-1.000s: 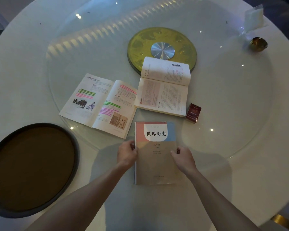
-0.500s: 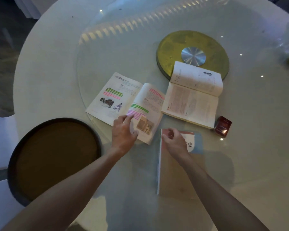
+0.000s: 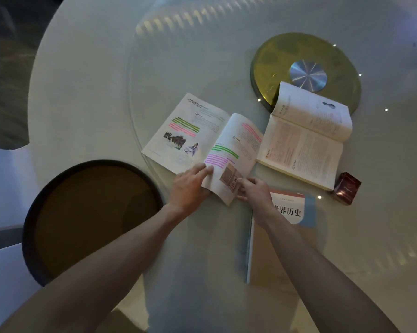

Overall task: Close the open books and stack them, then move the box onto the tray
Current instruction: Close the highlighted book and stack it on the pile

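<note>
An open highlighted book point(image 3: 197, 138) lies mid-table, its right page raised a little. My left hand point(image 3: 190, 186) rests fingers-apart on that page's near edge. My right hand point(image 3: 255, 191) pinches the same page's near right corner. A closed book point(image 3: 277, 239) with a blue, white and tan cover lies under my right forearm. A second open book point(image 3: 306, 143) sits to the right, its far half tilted up. A small dark red box point(image 3: 346, 187) stands beside it. The round dark tray point(image 3: 92, 212) is at the near left.
A gold disc point(image 3: 274, 58) with a silver hub sits at the centre of the round glass turntable point(image 3: 178, 56), partly under the second open book. The white round table point(image 3: 82, 68) ends at the left, with a white chair point(image 3: 3, 188) beside the tray.
Both hands left the closed book and moved up-left to the highlighted open book. The right hand now grips its right page corner. The camera view shifted left.
</note>
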